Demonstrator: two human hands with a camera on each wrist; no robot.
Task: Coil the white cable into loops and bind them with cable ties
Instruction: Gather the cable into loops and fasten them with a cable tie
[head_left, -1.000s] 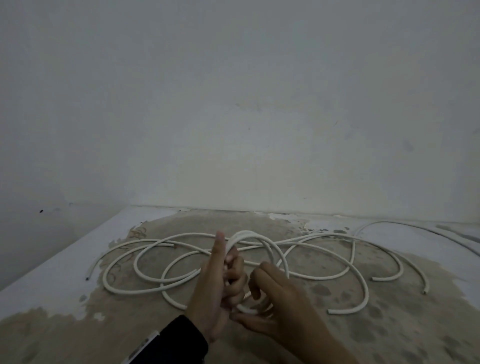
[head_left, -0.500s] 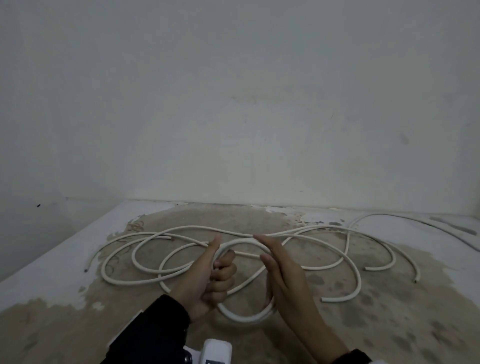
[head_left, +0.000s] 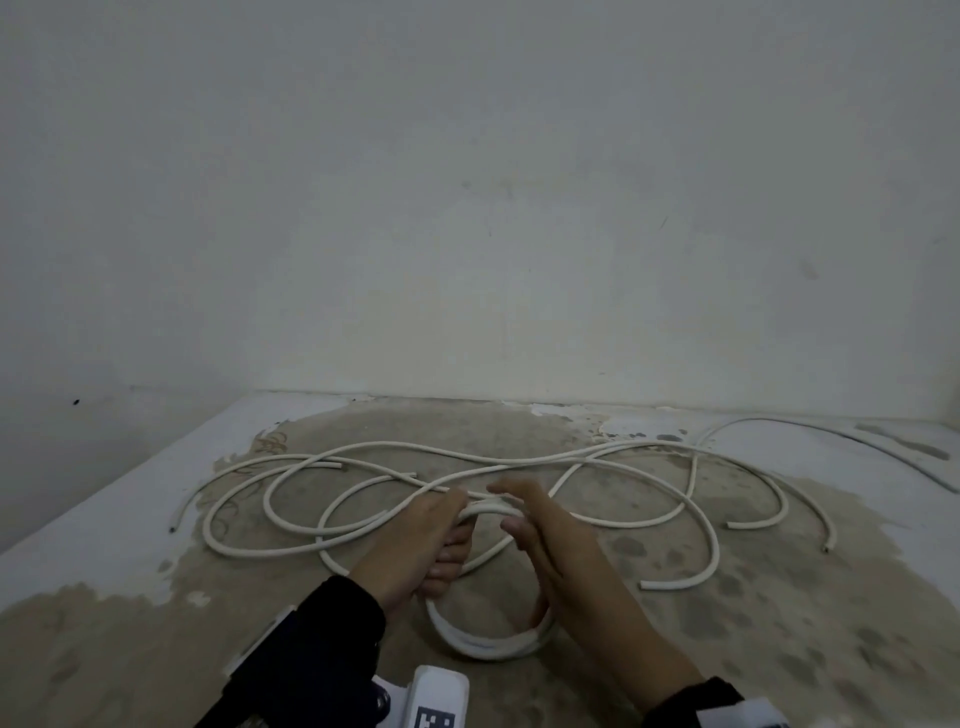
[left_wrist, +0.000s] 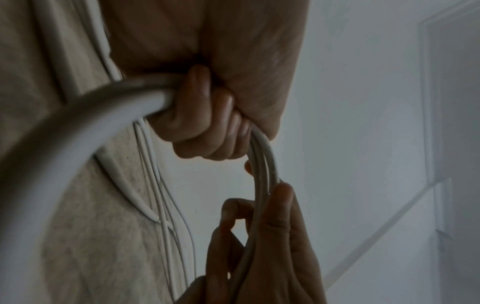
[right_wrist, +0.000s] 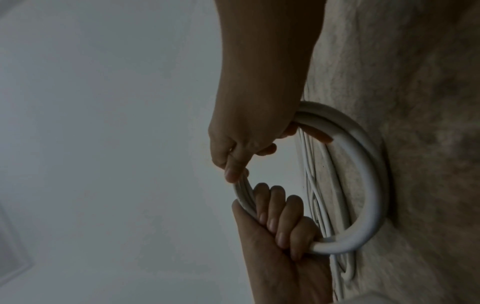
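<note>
— Where's the white cable (head_left: 519, 457) now?

— Mostly sprawled in slack curves across the worn tabletop (head_left: 130, 639), from near the left edge over to the right, one strand running off toward the far right corner by the wall (head_left: 467, 208). Several cut ends lie loose on the surface. The near part is gathered into a small coil (head_left: 488, 647), standing upright between the two hands, its bottom touching the tabletop.

— And the hands?

— The left hand (head_left: 415, 545) has its fingers (right_wrist: 279, 218) wrapped round the coil's strands, a full fist on them. The right hand (head_left: 550, 540) pinches the top of the same coil between thumb and fingertips (left_wrist: 231, 207), right beside the left; the rest of that hand lies along the loop's right side.

— Any room around them?

— Bare tabletop in front of the coil toward the person, and a wide stretch to the left before the edge drops away. Behind the hands, cable curves cross each other closely. The wall shuts off the far side.

— Sleeves?

— Dark, both wrists (head_left: 332, 649).
</note>
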